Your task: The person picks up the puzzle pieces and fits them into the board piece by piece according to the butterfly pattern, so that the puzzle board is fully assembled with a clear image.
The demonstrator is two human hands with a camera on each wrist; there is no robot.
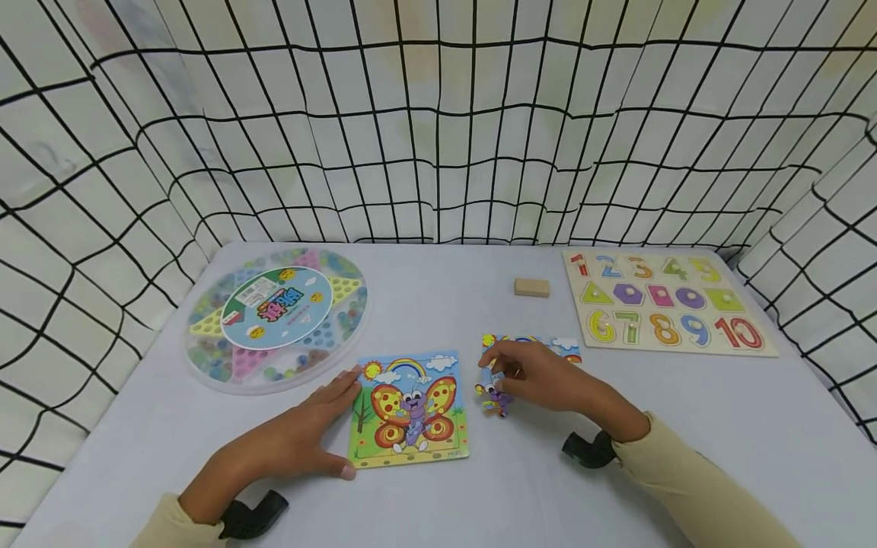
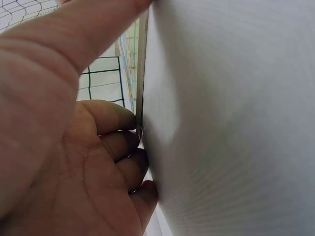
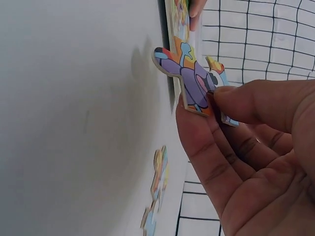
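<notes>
A square butterfly puzzle board (image 1: 409, 411) lies on the white table in the head view. At its left side my left hand (image 1: 294, 441) rests with the fingers extended. The fingertips touch the board's edge (image 2: 143, 73), and the thumb reaches its lower left corner. To the right of the board, my right hand (image 1: 541, 375) pinches a purple jigsaw piece (image 3: 193, 73) between thumb and fingers. A second piece of it, partly hidden by the thumb, shows behind. Loose puzzle pieces (image 3: 160, 177) lie on the table near the right hand, and a rainbow-printed part (image 1: 565, 348) is partly covered by that hand.
A round marble game box (image 1: 274, 320) stands at the back left. On the right lies a wooden number and shape board (image 1: 674, 304). A small wooden block (image 1: 531, 288) sits at the back, and black netting (image 1: 438, 137) surrounds the table.
</notes>
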